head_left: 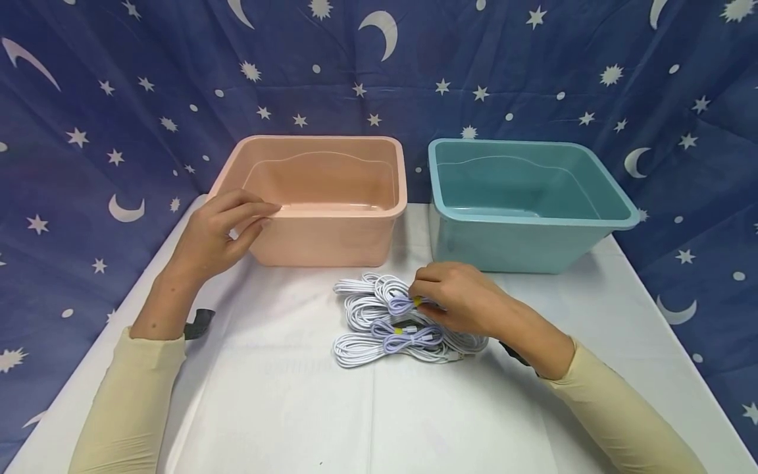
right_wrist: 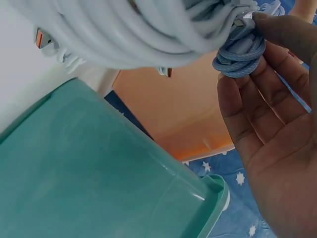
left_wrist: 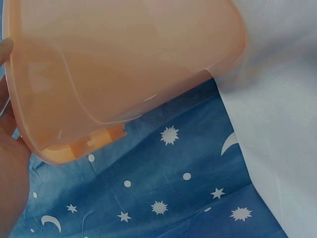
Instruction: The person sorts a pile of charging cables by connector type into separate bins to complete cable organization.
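Observation:
My left hand is at the near left corner of the peach plastic bin, its thumb and fingers gripping the rim in the left wrist view. On the white table lies a pile of coiled white cables, in front of the two bins. My right hand reaches into the top of that pile. Between thumb and fingertips it pinches a small lavender cable bundle with a yellow tie. A second lavender cable bundle, also tied in yellow, lies on the nearer white coils. The right hand hides part of the pile.
A teal plastic bin stands to the right of the peach one, with a narrow gap between them. Behind both hangs a blue cloth with moons and stars. White cloth covers the table.

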Motion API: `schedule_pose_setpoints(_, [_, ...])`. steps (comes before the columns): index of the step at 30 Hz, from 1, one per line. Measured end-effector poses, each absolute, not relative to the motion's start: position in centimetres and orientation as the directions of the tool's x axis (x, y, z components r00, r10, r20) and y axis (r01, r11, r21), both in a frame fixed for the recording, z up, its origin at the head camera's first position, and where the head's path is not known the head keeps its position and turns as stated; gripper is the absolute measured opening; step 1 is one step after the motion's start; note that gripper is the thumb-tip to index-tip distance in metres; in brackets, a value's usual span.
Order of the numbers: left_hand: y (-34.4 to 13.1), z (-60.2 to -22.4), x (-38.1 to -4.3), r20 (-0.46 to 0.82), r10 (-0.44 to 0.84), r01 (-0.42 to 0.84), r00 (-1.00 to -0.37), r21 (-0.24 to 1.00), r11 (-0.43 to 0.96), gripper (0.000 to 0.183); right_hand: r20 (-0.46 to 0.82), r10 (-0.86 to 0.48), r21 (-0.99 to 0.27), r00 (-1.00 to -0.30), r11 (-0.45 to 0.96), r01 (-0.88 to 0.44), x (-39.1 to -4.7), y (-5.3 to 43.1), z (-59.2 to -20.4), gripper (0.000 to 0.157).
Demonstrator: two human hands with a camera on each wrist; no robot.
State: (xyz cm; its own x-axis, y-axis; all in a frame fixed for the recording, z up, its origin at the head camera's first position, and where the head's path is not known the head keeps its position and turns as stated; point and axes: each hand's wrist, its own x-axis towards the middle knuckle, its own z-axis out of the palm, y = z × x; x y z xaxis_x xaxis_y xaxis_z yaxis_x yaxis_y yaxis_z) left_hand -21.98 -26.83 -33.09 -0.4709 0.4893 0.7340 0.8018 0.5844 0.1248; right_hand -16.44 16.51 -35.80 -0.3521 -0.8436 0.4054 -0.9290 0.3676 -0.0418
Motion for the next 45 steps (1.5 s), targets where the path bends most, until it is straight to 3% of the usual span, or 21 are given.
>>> schedule_pose_setpoints(15, [-26.9,-33.1,-22.1,0.743,0.497,0.814,-0.448,0.11,0.57,0.038,0.42,-0.855,0.042,-0.303,0.351,-0.935,-16.9,15.7,-33.0,0.02])
schedule_pose_setpoints(23, [-27.0,-33.2,-22.0,0.743,0.491,0.809,-0.455,0.115,0.576,0.038,0.371,-0.869,0.067,-0.327,0.376,-0.924,-17.4,14.9,-30.7,0.019])
schedule_pose_setpoints(35, [-26.9,-33.2,-22.1,0.744,0.493,0.814,-0.452,0.117,0.569,0.039,0.381,-0.848,-0.027,-0.369,0.388,-0.921,-19.5,13.7,-27.5,0.015])
schedule_pose_setpoints(45, [-27.0,-33.3,-22.2,0.75,0.493,0.818,-0.441,0.109,0.565,0.039,0.323,-0.829,-0.079,-0.456,0.457,-0.886,-21.7,12.0,-24.8,0.013])
